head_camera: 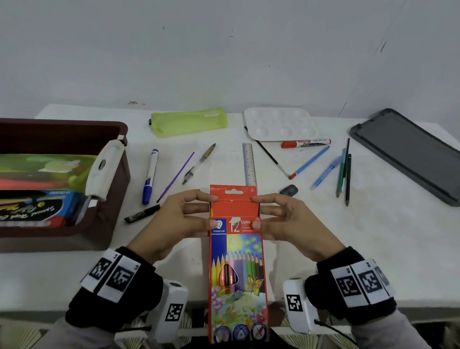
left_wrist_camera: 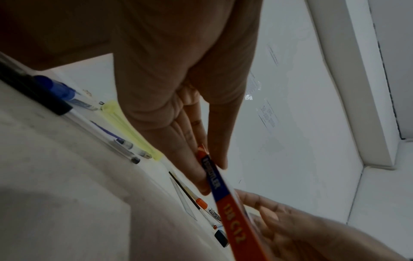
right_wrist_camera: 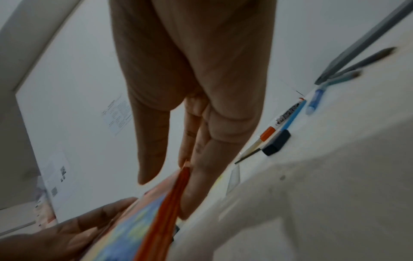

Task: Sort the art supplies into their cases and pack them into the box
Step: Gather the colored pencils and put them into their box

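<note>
A red and blue box of coloured pencils [head_camera: 236, 263] is held above the table's front edge, its top flap folded over. My left hand [head_camera: 183, 221] pinches its left edge near the top, thumb on the front and fingers behind. On the other side my right hand [head_camera: 283, 219] pinches the right edge the same way. The box's narrow side [left_wrist_camera: 223, 194] shows in the left wrist view, and its orange edge [right_wrist_camera: 170, 208] in the right wrist view. A brown storage box [head_camera: 65, 181] at the left holds a green case and a blue pack.
Loose on the white table [head_camera: 384, 233] lie a blue marker [head_camera: 150, 177], purple stick [head_camera: 176, 176], pen [head_camera: 199, 163], black pen [head_camera: 142, 213], steel ruler [head_camera: 249, 163], red marker [head_camera: 305, 144], eraser [head_camera: 289, 190], several pencils [head_camera: 343, 174], green pouch [head_camera: 188, 122], white palette [head_camera: 279, 123] and dark tablet [head_camera: 417, 153].
</note>
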